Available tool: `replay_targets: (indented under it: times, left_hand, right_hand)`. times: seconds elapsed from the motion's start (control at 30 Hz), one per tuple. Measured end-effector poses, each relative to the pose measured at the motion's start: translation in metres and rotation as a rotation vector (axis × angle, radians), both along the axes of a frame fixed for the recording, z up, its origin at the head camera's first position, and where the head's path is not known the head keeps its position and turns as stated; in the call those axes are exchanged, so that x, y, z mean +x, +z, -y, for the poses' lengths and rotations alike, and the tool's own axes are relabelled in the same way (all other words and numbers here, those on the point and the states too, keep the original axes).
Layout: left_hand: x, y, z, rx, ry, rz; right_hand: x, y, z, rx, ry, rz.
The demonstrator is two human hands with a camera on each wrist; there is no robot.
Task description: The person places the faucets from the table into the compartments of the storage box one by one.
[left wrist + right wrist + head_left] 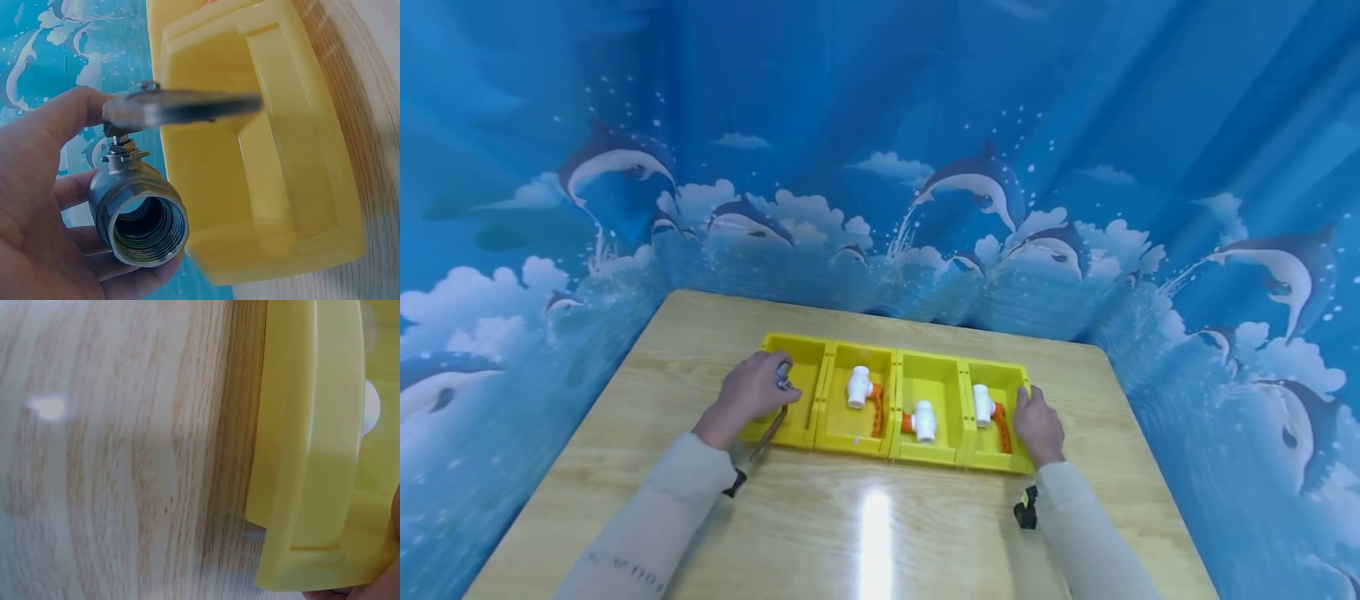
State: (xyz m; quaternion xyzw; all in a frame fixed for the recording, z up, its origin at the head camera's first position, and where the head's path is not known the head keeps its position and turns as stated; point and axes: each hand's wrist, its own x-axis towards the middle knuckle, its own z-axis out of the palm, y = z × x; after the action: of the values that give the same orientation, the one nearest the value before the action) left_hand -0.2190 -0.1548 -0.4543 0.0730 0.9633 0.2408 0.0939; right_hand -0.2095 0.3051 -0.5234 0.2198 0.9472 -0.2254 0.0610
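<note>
A metal ball valve [147, 212] with a flat lever and a threaded opening is held in my left hand [751, 393], over the leftmost yellow bin [805, 362]. In the left wrist view, the fingers [69, 190] curl around the valve's body. My right hand [1040, 427] grips the outer wall of the rightmost yellow bin [1013, 379] at the row's right end; only bits of that hand show in the right wrist view. White plastic valves with orange handles lie singly in the other bins: one valve [859, 387], a second valve [925, 422] and a third valve [982, 406].
The yellow bins stand joined in a row on a wood-grain table [955, 533]. A blue curtain [880, 108] printed with dolphins surrounds the table's back and sides. Light glares off the tabletop in front of the bins.
</note>
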Motion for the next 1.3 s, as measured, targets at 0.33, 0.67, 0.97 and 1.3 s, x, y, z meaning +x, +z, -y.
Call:
replay_targets:
  times: [0.33, 0.67, 0.97, 1.3]
  left_hand:
    - [-0.008, 0.0, 0.003, 0.004, 0.015, 0.003]
    - [-0.014, 0.0, 0.003, -0.018, 0.037, -0.003]
    - [-0.018, -0.004, -0.001, -0.044, 0.044, 0.017]
    - [-0.026, -0.01, -0.006, -0.07, 0.033, 0.012]
  right_hand:
    - [-0.001, 0.002, 0.001, 0.001, -0.013, 0.02]
    - [-0.002, 0.001, 0.001, -0.008, -0.026, 0.011]
    - [0.0, 0.001, 0.001, 0.011, -0.026, 0.01]
    - [0.0, 0.002, 0.001, -0.007, -0.025, 0.008]
